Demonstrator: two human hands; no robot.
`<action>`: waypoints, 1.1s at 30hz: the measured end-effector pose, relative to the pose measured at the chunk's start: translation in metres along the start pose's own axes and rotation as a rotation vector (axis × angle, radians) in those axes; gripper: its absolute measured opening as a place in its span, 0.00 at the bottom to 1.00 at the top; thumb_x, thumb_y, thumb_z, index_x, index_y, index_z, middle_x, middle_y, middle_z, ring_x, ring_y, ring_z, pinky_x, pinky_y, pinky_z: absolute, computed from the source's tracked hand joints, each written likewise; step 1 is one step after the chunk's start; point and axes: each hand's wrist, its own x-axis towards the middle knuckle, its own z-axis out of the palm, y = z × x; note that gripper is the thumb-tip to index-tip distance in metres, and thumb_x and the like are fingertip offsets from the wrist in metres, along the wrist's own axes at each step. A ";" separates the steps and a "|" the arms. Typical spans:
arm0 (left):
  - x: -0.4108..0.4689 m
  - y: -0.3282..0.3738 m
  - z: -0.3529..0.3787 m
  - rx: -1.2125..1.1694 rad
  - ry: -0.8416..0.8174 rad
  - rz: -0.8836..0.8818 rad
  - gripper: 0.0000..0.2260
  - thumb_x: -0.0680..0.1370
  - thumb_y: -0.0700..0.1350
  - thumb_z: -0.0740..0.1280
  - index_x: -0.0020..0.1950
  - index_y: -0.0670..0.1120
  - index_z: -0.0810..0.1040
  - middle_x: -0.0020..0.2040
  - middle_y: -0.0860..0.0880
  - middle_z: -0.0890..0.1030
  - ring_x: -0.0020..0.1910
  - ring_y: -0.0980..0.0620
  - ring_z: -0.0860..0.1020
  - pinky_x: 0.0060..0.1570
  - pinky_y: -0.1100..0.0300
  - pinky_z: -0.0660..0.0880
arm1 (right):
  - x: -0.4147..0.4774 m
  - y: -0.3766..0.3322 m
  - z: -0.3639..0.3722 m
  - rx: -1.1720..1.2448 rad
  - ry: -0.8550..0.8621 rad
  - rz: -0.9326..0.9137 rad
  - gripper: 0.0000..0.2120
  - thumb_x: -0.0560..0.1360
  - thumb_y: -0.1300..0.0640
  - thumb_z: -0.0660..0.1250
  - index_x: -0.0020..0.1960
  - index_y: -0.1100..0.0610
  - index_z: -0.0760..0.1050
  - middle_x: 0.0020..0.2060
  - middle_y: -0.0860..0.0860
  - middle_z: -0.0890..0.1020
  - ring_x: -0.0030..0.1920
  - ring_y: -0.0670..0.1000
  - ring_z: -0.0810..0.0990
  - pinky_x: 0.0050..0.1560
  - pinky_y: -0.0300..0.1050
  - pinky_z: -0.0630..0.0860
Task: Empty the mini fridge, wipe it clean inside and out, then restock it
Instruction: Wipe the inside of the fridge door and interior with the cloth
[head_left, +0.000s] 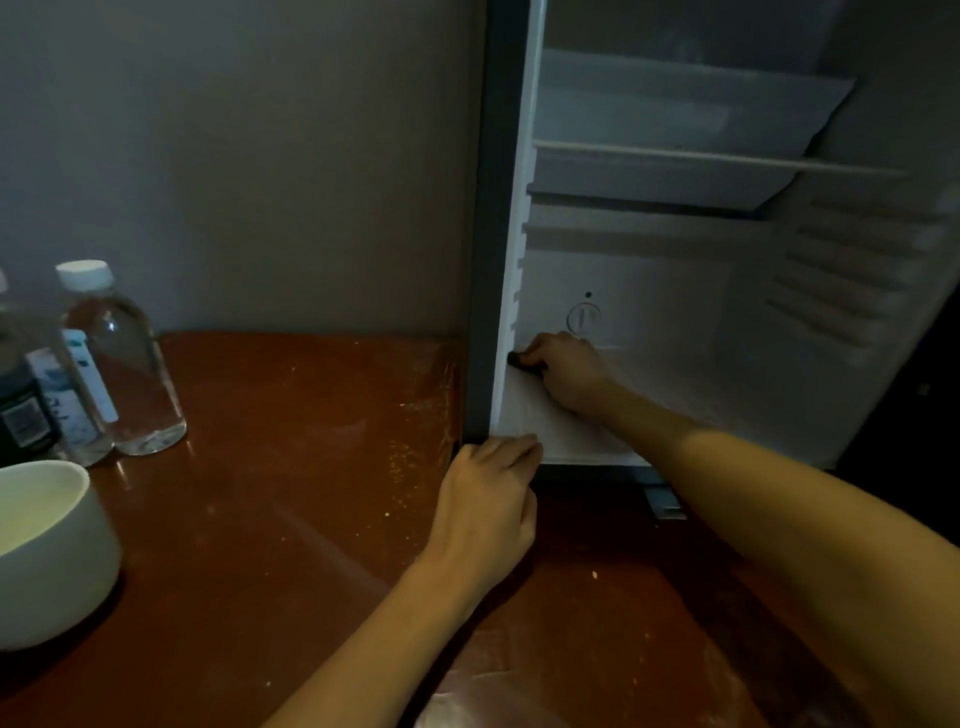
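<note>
Low inside the mini fridge (675, 291), the right hand (569, 371) is curled round a small dark object (524, 364) and holds it against the white left wall, close to the floor of the compartment. The dim light does not show what that object is. The left hand (488, 493) stays outside, its fingers hooked over the fridge's bottom front corner, where the grey side meets the white lining. The two hands are apart, the left one lower and nearer the camera, and both bare forearms reach in from the bottom edge.

Just above the right hand a round dial (584, 317) sits on the back wall, with a small dark dot over it. Higher up a thin white shelf (701, 156) crosses the compartment, and a shallow tray (675, 98) hangs above that.

The fridge stands on a glossy reddish-brown surface (291, 467) speckled with pale crumbs, its open front facing the camera. Well off to the left, near the grey wall (260, 156), a clear water bottle (122, 364) with a white cap stands upright. Just beside it is a second labelled bottle (62, 400), and a dark container (21, 415) is cut off by the frame edge. In front of them sits a pale bowl (52, 551).
</note>
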 end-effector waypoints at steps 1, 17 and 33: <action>0.000 -0.001 0.000 -0.001 -0.004 -0.002 0.20 0.64 0.38 0.74 0.56 0.44 0.83 0.56 0.48 0.83 0.52 0.51 0.81 0.49 0.59 0.76 | 0.008 0.000 0.004 0.005 0.009 -0.004 0.15 0.81 0.55 0.58 0.65 0.51 0.77 0.61 0.54 0.79 0.59 0.57 0.77 0.60 0.51 0.73; -0.003 0.004 -0.011 -0.025 -0.030 -0.071 0.17 0.68 0.37 0.71 0.55 0.49 0.84 0.52 0.54 0.83 0.50 0.55 0.81 0.48 0.61 0.76 | -0.111 -0.022 -0.030 0.241 -0.149 -0.249 0.31 0.72 0.77 0.56 0.66 0.51 0.75 0.67 0.43 0.74 0.66 0.37 0.66 0.68 0.26 0.56; -0.001 0.018 -0.024 -0.124 -0.136 -0.122 0.22 0.79 0.38 0.59 0.74 0.48 0.68 0.73 0.53 0.68 0.70 0.54 0.69 0.68 0.66 0.62 | -0.110 0.015 -0.057 0.387 0.262 0.246 0.14 0.77 0.65 0.65 0.60 0.54 0.81 0.60 0.50 0.80 0.62 0.52 0.77 0.64 0.45 0.73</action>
